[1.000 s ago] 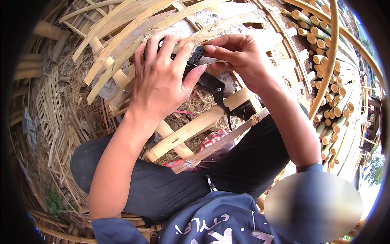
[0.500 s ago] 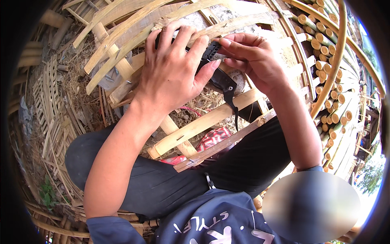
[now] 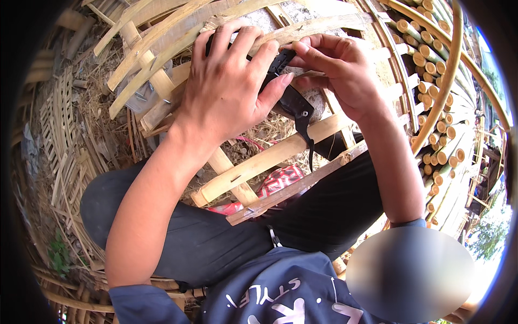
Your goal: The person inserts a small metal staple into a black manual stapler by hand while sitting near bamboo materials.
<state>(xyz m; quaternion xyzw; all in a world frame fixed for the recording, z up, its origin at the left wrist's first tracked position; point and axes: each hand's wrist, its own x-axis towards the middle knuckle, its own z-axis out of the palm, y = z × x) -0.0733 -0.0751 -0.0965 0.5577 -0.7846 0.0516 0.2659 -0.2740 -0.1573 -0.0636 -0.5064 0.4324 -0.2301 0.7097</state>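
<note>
A black hand tool (image 3: 293, 101) with a rivet-like pin and a thin, curved hook-like arm lies under my left hand (image 3: 226, 81). That hand is wrapped over its body, thumb along its side, so much of the tool is hidden. At the tool's ridged upper end, my right hand (image 3: 345, 70) is closed in a pinch, thumb against the fingers. Whatever sits between those fingertips is too small to make out. Both hands are above a frame of split bamboo slats (image 3: 253, 162), close to a slat (image 3: 318, 27) crossing beyond them.
Cut bamboo poles (image 3: 440, 127) are stacked at the right, with a bent bamboo strip (image 3: 448, 81) arching before them. A clear plastic container (image 3: 143, 100) holding nails stands at the left among slats. Red-and-white patterned packaging (image 3: 280, 181) lies beneath the frame, near my crossed legs.
The hands keep nearly the same hold. My right fingers have shifted slightly up and to the right at the tool's end, and the tool has tilted a little.
</note>
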